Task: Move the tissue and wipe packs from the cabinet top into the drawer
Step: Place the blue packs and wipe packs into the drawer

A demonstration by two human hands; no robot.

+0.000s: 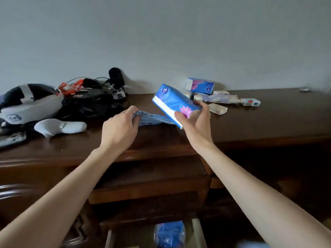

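Nearest to us, at the bottom of the view, an open drawer of the dark wooden cabinet holds a crumpled blue pack, its print too blurred to read.

Above it both our bare forearms reach over the cabinet's front edge. Our right hand grips a blue tissue pack, thumb on its near face and fingers curled over the far end, holding it tilted above the surface. A pink flower is printed beside the thumb, and a round white emblem sits near the upper corner; its lettering is illegible.

Our left hand, a thin ring on one finger, has its fingers closed, pinching the end of a flat pale-blue pack that lies just behind the front edge and runs under the raised tissue pack.

Toward the back edge stands a second blue tissue pack with a pink flower, and just in front of it lie several small cream wipe packs.

At the left end, a white and black bag bears a label whose writing we cannot make out.
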